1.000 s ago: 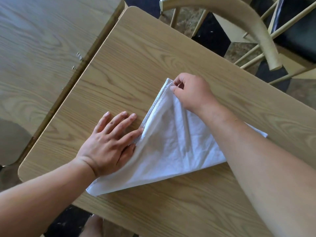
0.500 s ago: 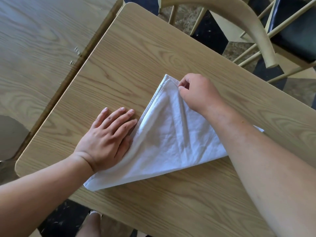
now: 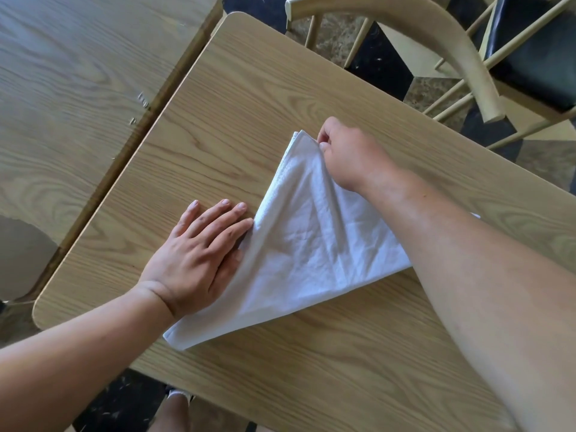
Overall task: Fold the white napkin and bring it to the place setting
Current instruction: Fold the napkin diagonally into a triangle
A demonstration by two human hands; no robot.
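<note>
**Folded corner could slip out of line**

Already a triangle, the white napkin (image 3: 311,244) lies flat on the wooden table (image 3: 249,104), its near point close to the table's near edge and its far tip toward the middle of the top. The likeliest fault, as I judge it, is at that far tip: several layers are stacked there, and if the right hand (image 3: 349,154) lets go unevenly or drags the top layer sideways, the edges will fan apart and the fold will come out crooked. The right hand has thumb and fingers closed together on the tip, pinching the layers. A second risk is the long left edge, which stands slightly raised along the crease; if the left hand (image 3: 199,254) lifts before that edge is pressed down, the cloth may spring open. The left hand lies flat, fingers spread and extended, palm on the napkin's left margin and fingertips on bare table, holding nothing.

The cloth itself looks thin and soft, creased with fine wrinkles across the middle, with a hemmed border along the left edge. Its right corner is hidden under the right forearm. No place setting shows. A wooden chair (image 3: 452,48) stands beyond the table's far edge, and a second table (image 3: 78,73) abuts on the left.
</note>
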